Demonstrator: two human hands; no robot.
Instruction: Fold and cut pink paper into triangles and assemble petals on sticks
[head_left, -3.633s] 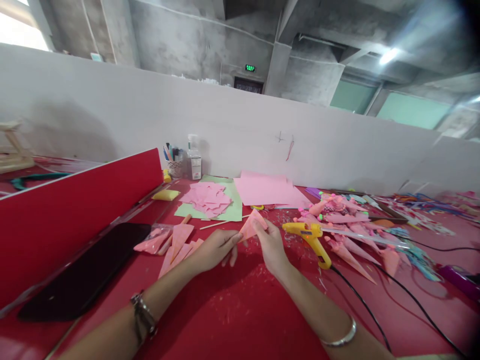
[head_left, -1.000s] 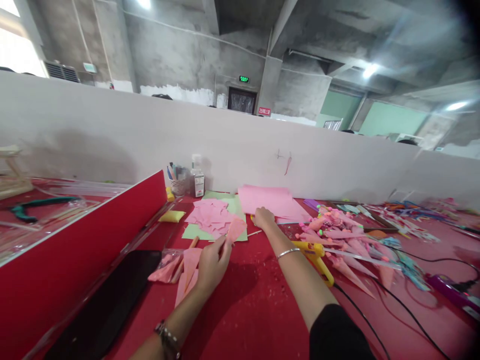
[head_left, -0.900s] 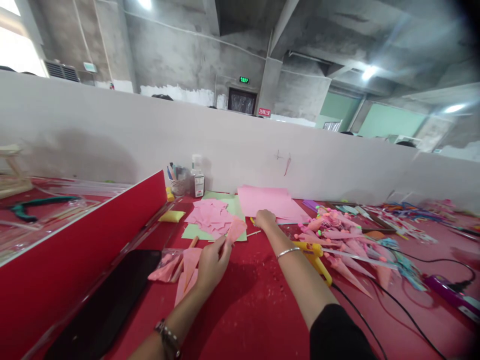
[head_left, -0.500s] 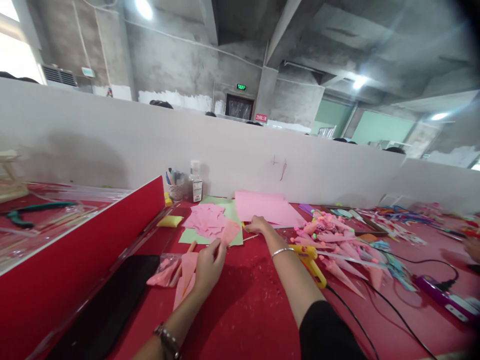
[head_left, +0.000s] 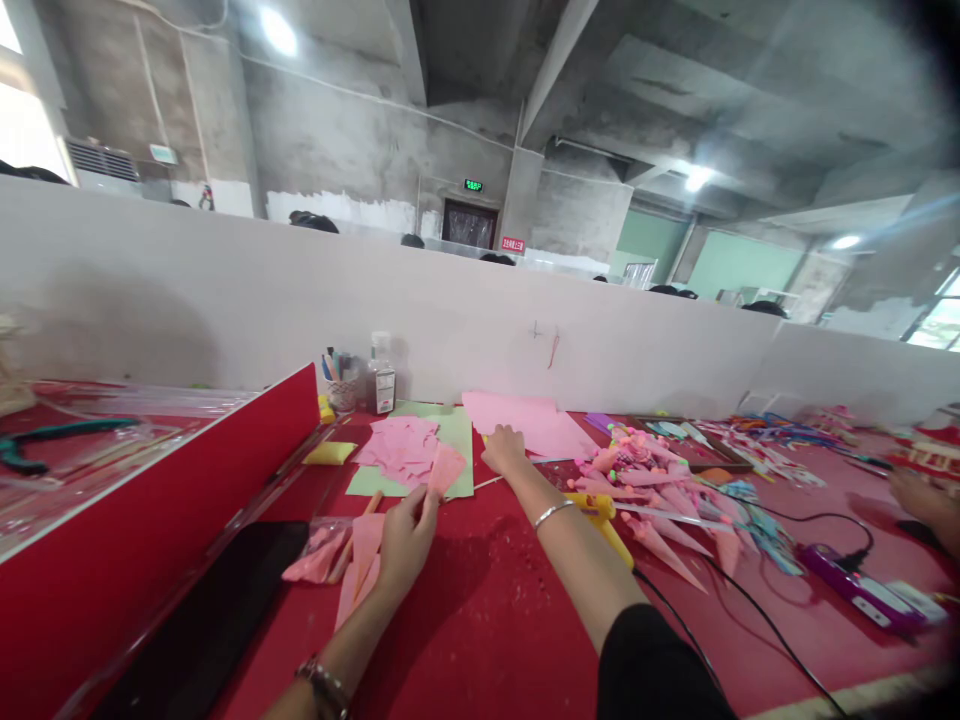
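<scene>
Between the thumb and fingers of my left hand [head_left: 409, 540] is a small pink paper piece [head_left: 448, 468], held up in front of the green sheet [head_left: 460, 430]. A pile of cut pink pieces [head_left: 401, 447] lies on that sheet. My right hand [head_left: 504, 450] reaches farther out, its fingers curled down at the right edge of the green sheet, near the large pink sheets [head_left: 544, 425]; a small yellow bit shows at its fingertips, too little to name. Beside my left wrist lie more pink pieces [head_left: 366, 545] and a wooden stick.
A yellow glue gun [head_left: 600, 510] rests by my right forearm, next to a heap of pink cones [head_left: 667, 490]. A red divider [head_left: 187, 490], black case [head_left: 217, 610], bottle [head_left: 381, 380] and purple power strip [head_left: 855, 590] stand around. Another person's hand [head_left: 922, 500] is far right.
The whole view has shifted slightly. My right hand has curled its fingers more and moved a little at the green sheet's edge. My left hand still holds the pink piece.
</scene>
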